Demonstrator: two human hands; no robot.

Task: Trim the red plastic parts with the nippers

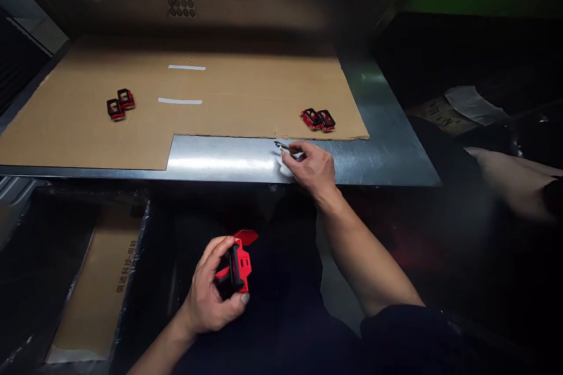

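Observation:
In front of the bench, my left hand (211,287) is closed around a red and black plastic part (241,266). A second red piece (246,237) sticks out above it; I cannot tell whether the two are joined. My right hand (310,167) is over the bare metal strip, thumb and fingers pinched on a small slim tool (284,147) with a dark tip pointing left. Its exact kind is not clear. Just under these fingers lies a small white patch (285,171), perhaps a wad or a reflection.
A cardboard sheet (246,82) covers much of the metal bench (387,152). Red and black parts rest in pairs at its left (121,104) and right (318,119). Two white tape strips (180,101) mark the sheet. Below left stands a plastic-lined bin (145,228) holding cardboard.

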